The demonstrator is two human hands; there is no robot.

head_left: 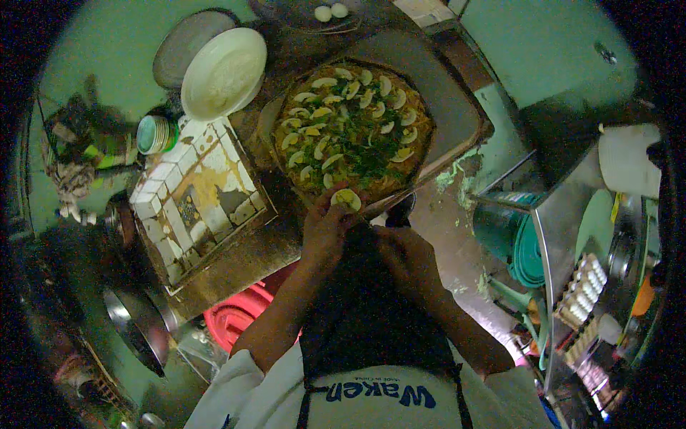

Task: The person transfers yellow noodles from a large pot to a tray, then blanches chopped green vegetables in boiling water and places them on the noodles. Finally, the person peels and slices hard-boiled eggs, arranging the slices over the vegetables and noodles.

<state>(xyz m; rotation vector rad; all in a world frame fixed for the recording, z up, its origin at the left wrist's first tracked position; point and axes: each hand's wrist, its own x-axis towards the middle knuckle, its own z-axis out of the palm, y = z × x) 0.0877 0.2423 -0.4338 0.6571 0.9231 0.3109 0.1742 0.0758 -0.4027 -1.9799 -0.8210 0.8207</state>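
My left hand (327, 227) is closed on a cut piece of boiled egg (346, 201), its yellow yolk showing, at the near rim of a large round pan. The pan's food (350, 132) is golden, strewn with chopped green herbs and topped with many egg slices (386, 86). My right hand (409, 257) is in shadow to the right of the left one, in front of my dark apron (371, 300). Its fingers look curled, but what they hold is too dark to make out. A dark rounded object (402, 210) shows just beyond it.
Two whole white eggs (331, 12) lie at the far side. A white oval dish (224, 75) leans at the far left, near stacked green-rimmed bowls (153, 134) and a broken tiled counter (204, 196). Right are a teal bucket (527, 250) and trays of eggs (586, 286); a red basin (236, 313) is below left.
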